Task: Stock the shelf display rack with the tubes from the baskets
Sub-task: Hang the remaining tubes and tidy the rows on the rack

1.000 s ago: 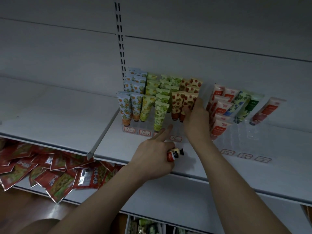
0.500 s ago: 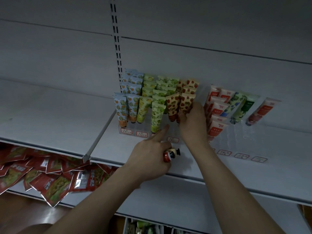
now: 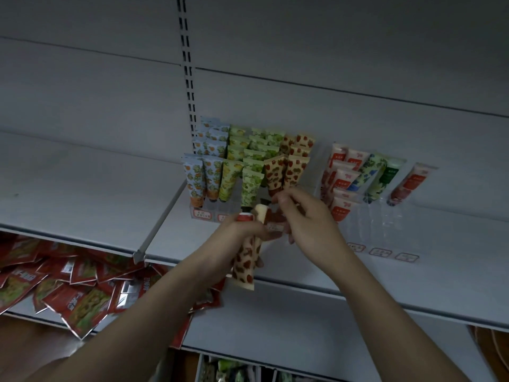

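Observation:
My left hand [image 3: 239, 238] grips a small bunch of strawberry-print tubes [image 3: 245, 267], with a red cap [image 3: 245, 217] pointing up and the flat ends hanging below the fist. My right hand [image 3: 305, 220] meets it from the right, its curled fingers pinching the top of one strawberry tube [image 3: 274, 220] in that bunch. Both hands hover just in front of the clear display rack [image 3: 202, 213]. The rack holds rows of orange, lemon, green and strawberry tubes [image 3: 275, 172] standing cap down.
A second clear rack [image 3: 385, 216] to the right holds red-and-white and green tubes [image 3: 341, 183], with price labels [image 3: 380, 252] along its front. Both racks stand on a white shelf [image 3: 358, 282]. Red snack packets [image 3: 77, 288] fill the lower left shelf.
My right hand drew back from the strawberry row in the rack to the left hand. The left hand rose and turned, so the tubes it holds now show upright.

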The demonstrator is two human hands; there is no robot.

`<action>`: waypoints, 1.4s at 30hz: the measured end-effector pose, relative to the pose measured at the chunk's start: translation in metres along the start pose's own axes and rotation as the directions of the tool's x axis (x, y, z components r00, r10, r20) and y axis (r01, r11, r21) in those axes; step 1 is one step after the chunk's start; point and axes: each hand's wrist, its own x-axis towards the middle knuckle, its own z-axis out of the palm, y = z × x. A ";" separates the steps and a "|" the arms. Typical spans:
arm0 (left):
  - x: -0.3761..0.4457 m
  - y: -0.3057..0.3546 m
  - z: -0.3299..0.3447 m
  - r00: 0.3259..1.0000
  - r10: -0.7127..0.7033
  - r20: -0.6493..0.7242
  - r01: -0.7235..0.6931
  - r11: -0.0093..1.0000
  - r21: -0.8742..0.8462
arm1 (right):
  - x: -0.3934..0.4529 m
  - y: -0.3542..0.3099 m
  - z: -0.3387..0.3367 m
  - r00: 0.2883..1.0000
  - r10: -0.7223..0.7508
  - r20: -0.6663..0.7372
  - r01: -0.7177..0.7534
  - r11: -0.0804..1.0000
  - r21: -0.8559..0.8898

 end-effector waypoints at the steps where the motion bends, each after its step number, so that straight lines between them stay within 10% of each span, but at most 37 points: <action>1: -0.003 0.002 0.001 0.999 -0.042 0.029 0.045 0.992 -0.116 | -0.003 -0.001 -0.002 1.000 0.005 0.029 -0.005 1.000 0.012; 11: -0.007 -0.004 0.005 0.979 -0.015 0.205 0.143 0.767 -0.626 | -0.015 -0.006 -0.001 0.969 0.227 -0.102 -0.220 0.972 0.077; 33: -0.004 -0.005 0.005 0.987 0.130 0.092 -0.044 0.777 -0.628 | -0.040 -0.012 0.003 0.850 0.305 0.430 -0.372 0.925 0.079; 42: -0.001 -0.010 -0.005 0.980 0.152 0.127 -0.085 0.903 -0.421 | -0.031 -0.015 -0.028 0.927 0.210 0.310 -0.357 0.747 0.561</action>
